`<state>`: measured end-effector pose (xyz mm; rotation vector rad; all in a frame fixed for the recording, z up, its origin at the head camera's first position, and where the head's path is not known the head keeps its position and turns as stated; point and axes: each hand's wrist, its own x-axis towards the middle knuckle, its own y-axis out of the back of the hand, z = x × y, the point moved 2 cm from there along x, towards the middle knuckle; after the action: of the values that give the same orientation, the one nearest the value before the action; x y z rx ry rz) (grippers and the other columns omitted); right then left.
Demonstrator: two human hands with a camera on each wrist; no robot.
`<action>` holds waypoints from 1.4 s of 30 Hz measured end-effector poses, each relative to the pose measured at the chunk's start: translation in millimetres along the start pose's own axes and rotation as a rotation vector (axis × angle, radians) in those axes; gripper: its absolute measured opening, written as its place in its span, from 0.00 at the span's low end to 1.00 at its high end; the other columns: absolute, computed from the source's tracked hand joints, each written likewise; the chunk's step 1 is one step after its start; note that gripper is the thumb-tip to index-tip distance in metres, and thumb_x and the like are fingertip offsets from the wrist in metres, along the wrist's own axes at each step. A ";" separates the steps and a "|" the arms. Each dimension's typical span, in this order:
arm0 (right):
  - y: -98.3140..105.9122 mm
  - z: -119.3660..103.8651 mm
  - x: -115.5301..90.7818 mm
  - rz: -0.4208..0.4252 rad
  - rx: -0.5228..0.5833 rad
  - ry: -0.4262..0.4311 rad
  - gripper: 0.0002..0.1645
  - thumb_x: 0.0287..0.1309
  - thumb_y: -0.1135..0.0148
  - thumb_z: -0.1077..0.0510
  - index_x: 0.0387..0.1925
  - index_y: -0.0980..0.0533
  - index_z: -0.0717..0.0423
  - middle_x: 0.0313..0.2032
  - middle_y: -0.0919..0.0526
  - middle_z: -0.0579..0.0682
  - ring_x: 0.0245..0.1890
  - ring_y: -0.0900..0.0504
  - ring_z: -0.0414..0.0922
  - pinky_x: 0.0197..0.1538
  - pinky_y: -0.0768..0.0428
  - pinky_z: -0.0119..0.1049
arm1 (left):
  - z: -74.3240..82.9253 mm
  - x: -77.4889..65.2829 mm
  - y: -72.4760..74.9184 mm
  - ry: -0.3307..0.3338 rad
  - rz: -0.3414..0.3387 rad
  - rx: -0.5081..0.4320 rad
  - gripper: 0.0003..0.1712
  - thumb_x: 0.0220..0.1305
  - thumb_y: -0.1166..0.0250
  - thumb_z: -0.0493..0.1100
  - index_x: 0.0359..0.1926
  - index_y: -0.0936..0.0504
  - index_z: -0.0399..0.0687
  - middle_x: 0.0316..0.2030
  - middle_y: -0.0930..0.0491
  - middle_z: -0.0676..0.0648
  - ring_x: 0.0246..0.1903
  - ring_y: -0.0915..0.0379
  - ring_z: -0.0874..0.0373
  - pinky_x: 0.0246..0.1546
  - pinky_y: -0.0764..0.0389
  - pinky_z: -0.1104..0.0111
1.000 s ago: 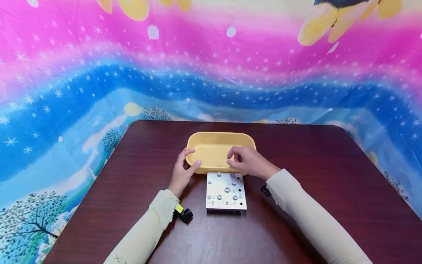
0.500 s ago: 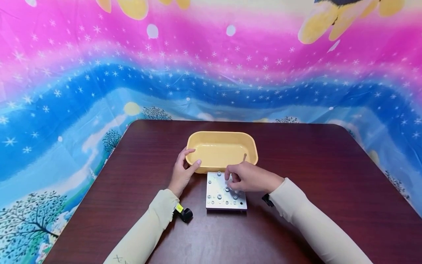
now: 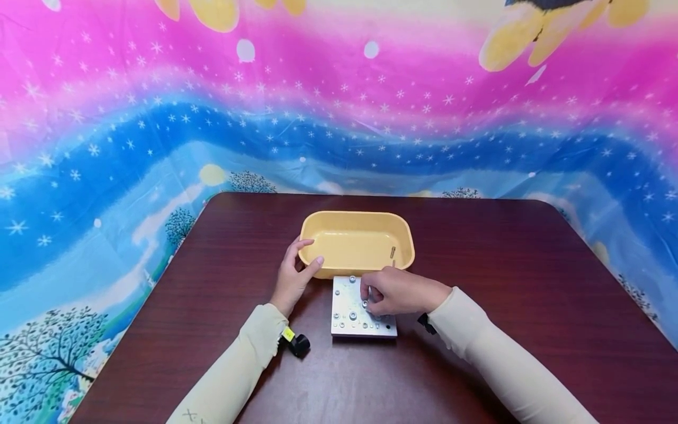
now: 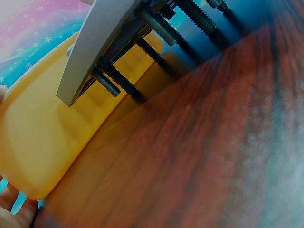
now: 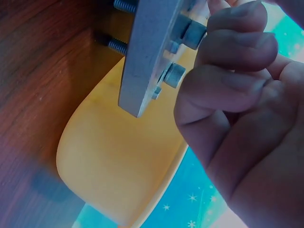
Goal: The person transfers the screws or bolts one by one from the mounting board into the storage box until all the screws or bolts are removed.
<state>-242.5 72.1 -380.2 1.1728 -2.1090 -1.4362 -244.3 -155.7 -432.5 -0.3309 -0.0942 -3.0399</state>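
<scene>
My left hand (image 3: 293,275) holds the left end of a yellow plastic box (image 3: 346,215), thumb and index finger over its rim. Close in front of the box stands a square silver metal plate (image 3: 343,303) with several socket-head bolts (image 3: 352,316) in it. In the left wrist view, threaded bolt shanks (image 4: 197,16) stick out below the plate. Over the plate's right half, my right hand (image 3: 399,290) has its thumb and index finger around a bolt head (image 3: 365,304); its fingertips are out of the right wrist view, where the other fingers (image 5: 218,90) are curled.
Two loose bolts, one of them a brass-coloured bolt (image 3: 393,252), lie at the right end inside the box. The dark wooden table (image 3: 238,235) ends at a colourful patterned cloth (image 3: 339,118). Dark holes, such as one hole (image 3: 388,327), show along the plate's right side.
My right hand has come from above the box back to the plate, and its thumb and finger have closed around a bolt head. Bolts now show inside the box. My left hand stays put.
</scene>
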 end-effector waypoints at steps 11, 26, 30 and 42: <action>-0.9 -0.8 1.6 0.030 -0.019 0.051 0.04 0.53 0.36 0.57 0.30 0.25 0.47 0.16 0.31 0.37 0.18 0.32 0.32 0.27 0.29 0.28 | 0.4 0.2 0.5 0.009 0.004 0.009 0.30 0.62 0.33 0.39 0.63 0.31 0.35 0.72 0.48 0.38 0.69 0.47 0.48 0.68 0.42 0.54; -0.9 -0.7 0.6 0.066 -0.039 0.095 0.04 0.53 0.36 0.57 0.29 0.25 0.45 0.15 0.32 0.37 0.17 0.33 0.32 0.25 0.31 0.27 | 0.3 0.9 0.4 -0.011 0.005 -0.006 0.30 0.61 0.33 0.37 0.62 0.31 0.33 0.72 0.48 0.36 0.69 0.47 0.46 0.68 0.42 0.54; 2.1 -1.8 -0.9 0.090 -0.037 0.095 0.04 0.53 0.37 0.56 0.28 0.25 0.44 0.16 0.32 0.37 0.17 0.33 0.32 0.26 0.30 0.28 | 0.1 1.4 -0.1 -0.033 0.008 0.000 0.30 0.61 0.33 0.37 0.62 0.31 0.32 0.71 0.48 0.35 0.69 0.46 0.46 0.67 0.41 0.53; 12.1 -2.3 -3.1 0.152 -0.020 0.095 0.05 0.51 0.38 0.57 0.30 0.25 0.43 0.15 0.33 0.35 0.17 0.34 0.31 0.25 0.30 0.28 | -0.5 1.3 0.3 -0.018 0.010 0.020 0.29 0.62 0.33 0.38 0.62 0.30 0.34 0.71 0.47 0.37 0.69 0.46 0.47 0.67 0.40 0.56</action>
<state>-244.5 74.9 -368.0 1.0283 -2.0663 -1.3053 -245.6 -156.1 -432.6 -0.3558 -0.1241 -3.0242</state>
